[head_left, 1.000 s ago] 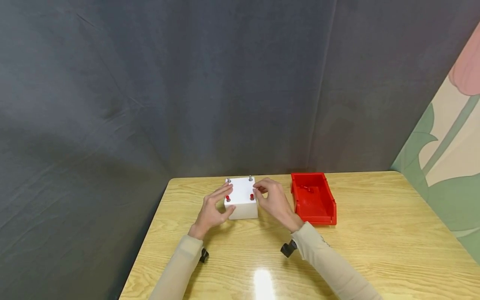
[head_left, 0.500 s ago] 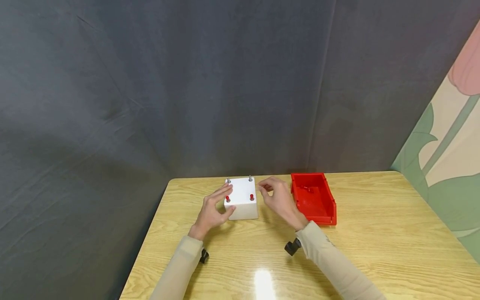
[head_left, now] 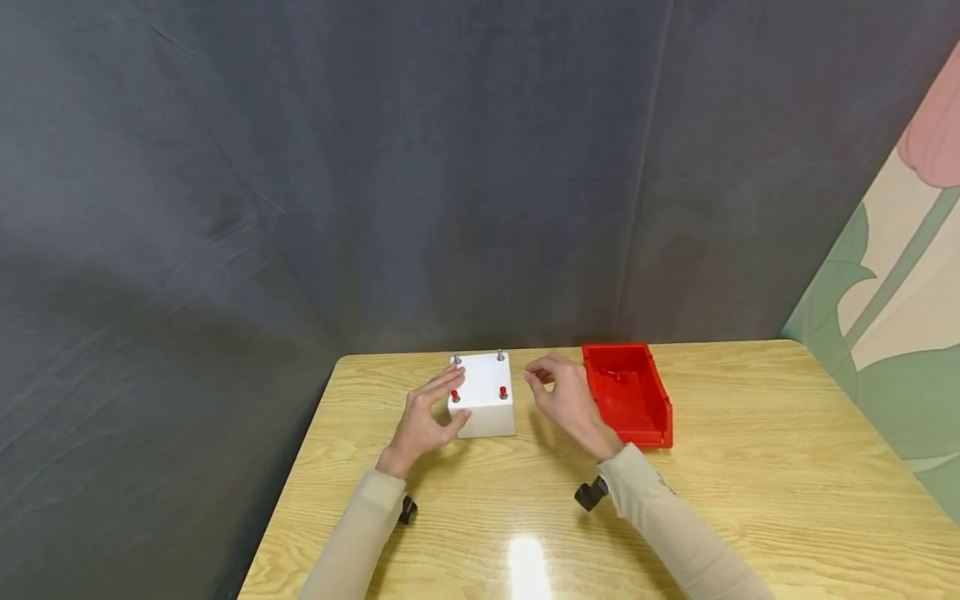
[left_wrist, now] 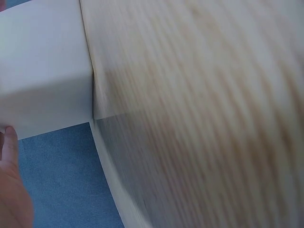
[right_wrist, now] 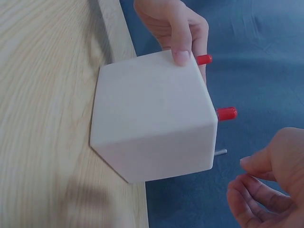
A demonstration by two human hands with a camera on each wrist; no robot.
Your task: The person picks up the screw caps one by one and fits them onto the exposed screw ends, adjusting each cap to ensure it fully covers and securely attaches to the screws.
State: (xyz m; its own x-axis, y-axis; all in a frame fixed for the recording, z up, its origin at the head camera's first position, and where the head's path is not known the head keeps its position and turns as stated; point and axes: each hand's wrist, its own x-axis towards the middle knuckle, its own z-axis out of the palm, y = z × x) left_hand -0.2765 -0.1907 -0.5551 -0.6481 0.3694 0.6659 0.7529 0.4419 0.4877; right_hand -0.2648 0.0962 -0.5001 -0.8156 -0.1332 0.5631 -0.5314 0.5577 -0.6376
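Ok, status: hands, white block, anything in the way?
Left hand grips white block. Right hand apart from it, loosely curled. Red caps on front bolts; rear bolts bare. No obstruction seen between right hand and block.

A person's left forearm [head_left: 352, 533] and right forearm [head_left: 678, 525], both sleeved, reach forward.
The left hand [head_left: 420, 423] angles inward, thumb spread wide from its extended fingers; the right hand [head_left: 567, 400] curls loosely, a small gap between thumb tip and index fingertip.
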